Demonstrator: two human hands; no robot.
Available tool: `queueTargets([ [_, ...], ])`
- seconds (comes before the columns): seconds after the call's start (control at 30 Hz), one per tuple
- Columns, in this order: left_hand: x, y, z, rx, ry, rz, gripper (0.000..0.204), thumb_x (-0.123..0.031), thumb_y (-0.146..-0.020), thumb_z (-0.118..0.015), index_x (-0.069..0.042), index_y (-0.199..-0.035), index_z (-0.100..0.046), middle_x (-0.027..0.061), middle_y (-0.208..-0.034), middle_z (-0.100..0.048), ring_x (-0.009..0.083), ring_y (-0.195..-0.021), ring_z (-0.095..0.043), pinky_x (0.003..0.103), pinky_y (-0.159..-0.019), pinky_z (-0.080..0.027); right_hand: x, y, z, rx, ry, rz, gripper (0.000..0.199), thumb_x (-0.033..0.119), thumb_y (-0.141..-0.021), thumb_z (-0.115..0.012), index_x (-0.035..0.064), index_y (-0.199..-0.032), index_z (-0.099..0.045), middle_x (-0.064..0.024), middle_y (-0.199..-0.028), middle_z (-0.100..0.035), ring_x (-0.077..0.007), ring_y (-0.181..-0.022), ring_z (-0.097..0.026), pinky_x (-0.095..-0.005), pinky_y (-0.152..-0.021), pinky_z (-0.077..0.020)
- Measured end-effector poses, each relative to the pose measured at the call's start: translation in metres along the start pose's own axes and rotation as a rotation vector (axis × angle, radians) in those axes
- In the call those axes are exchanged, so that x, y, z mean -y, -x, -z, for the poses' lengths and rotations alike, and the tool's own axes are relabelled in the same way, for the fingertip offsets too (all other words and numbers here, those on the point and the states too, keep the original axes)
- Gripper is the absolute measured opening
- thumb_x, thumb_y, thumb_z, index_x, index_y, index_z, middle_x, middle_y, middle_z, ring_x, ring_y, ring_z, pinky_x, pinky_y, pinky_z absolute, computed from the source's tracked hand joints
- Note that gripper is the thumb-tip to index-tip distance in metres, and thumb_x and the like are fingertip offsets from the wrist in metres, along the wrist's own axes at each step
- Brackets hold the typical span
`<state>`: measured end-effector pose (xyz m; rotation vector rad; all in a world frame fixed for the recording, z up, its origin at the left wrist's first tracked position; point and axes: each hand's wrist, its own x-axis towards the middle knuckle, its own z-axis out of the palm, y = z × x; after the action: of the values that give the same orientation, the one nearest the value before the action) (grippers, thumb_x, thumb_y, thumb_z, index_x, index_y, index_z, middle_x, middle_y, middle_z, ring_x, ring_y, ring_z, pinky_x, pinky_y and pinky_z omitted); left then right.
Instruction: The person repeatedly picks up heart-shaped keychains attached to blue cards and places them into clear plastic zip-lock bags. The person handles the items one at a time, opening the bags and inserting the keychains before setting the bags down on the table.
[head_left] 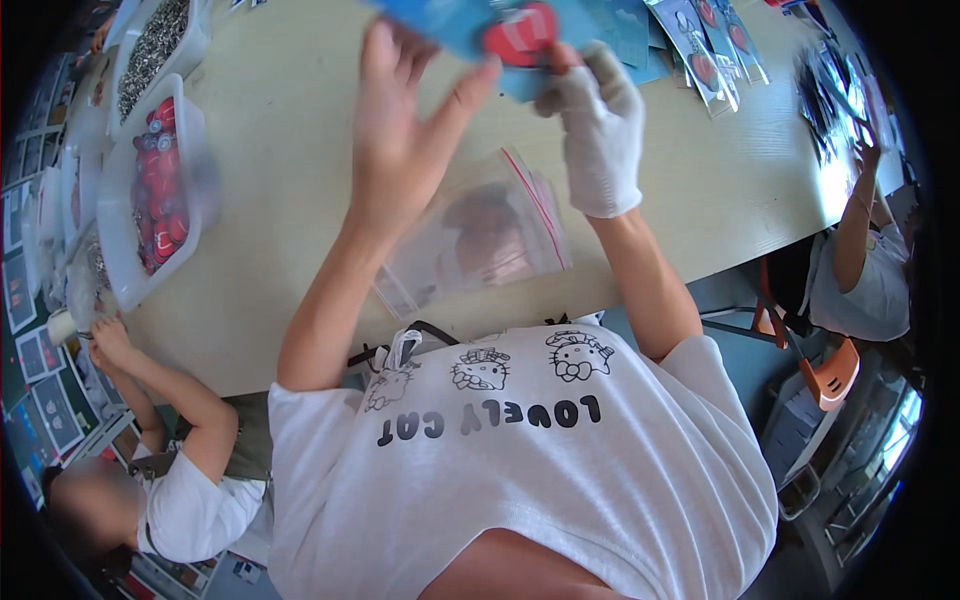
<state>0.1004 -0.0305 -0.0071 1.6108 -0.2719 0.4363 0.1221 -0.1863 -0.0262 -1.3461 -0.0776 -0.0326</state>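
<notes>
A white translucent plastic tub of red pieces stands left; a clear zip bag lies below. The white-gloved right hand pinches a blue card, cut off above, bearing a rounded red piece. The blurred left hand spreads wide, contact unclear.

Bright, cool light here, with white glare blazing off the right end of the surface! The left hand blurs with motion, fingers smeared; straight edges bow, and blackness swallows the corners.
</notes>
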Motion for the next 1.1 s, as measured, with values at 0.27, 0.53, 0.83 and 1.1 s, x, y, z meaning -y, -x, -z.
queueTargets([
  [0.27,0.004,0.07,0.029,0.514,-0.848,0.31,0.043,-0.016,-0.068,-0.079,-0.007,-0.102,-0.054,0.0057,-0.09,-0.057,0.0224,-0.09,-0.055,0.038,-0.09,-0.037,-0.018,0.0,0.061,-0.069,0.222,-0.058,0.022,0.022,-0.091,-0.061,0.0022,-0.085,-0.055,-0.0015,-0.068,-0.058,-0.0058,-0.061,-0.052,-0.0198,-0.059,-0.0409],
  [0.53,0.012,0.065,0.037,0.338,-0.597,0.313,0.025,-0.005,-0.068,-0.077,-0.003,-0.083,-0.057,0.003,-0.085,-0.06,0.0199,-0.081,-0.056,0.036,-0.078,-0.044,-0.017,0.01,0.082,0.036,0.286,-0.162,0.019,0.015,-0.091,-0.058,-0.0008,-0.102,-0.058,-0.0018,-0.087,-0.062,-0.0059,-0.068,-0.055,-0.0205,-0.065,-0.0471],
  [0.83,0.02,0.055,0.059,0.346,-0.357,0.399,0.007,-0.003,-0.073,-0.075,-0.001,-0.078,-0.07,0.007,-0.1,-0.063,0.0136,-0.08,-0.057,0.03,-0.078,-0.046,-0.011,0.005,0.113,0.143,0.335,-0.188,0.028,0.012,-0.092,-0.054,-0.0026,-0.116,-0.054,-0.0017,-0.095,-0.061,-0.0057,-0.076,-0.055,-0.0206,-0.067,-0.0473],
  [1.1,0.023,0.041,0.061,0.348,0.076,0.746,0.012,-0.01,-0.078,-0.073,0.0,-0.074,-0.068,0.0045,-0.081,-0.065,0.0089,-0.064,-0.058,0.023,-0.061,-0.048,-0.003,-0.014,0.131,0.344,0.446,-0.141,0.032,0.01,-0.093,-0.053,-0.0052,-0.12,-0.049,-0.0028,-0.094,-0.058,-0.0062,-0.077,-0.052,-0.0219,-0.068,-0.0457],
])
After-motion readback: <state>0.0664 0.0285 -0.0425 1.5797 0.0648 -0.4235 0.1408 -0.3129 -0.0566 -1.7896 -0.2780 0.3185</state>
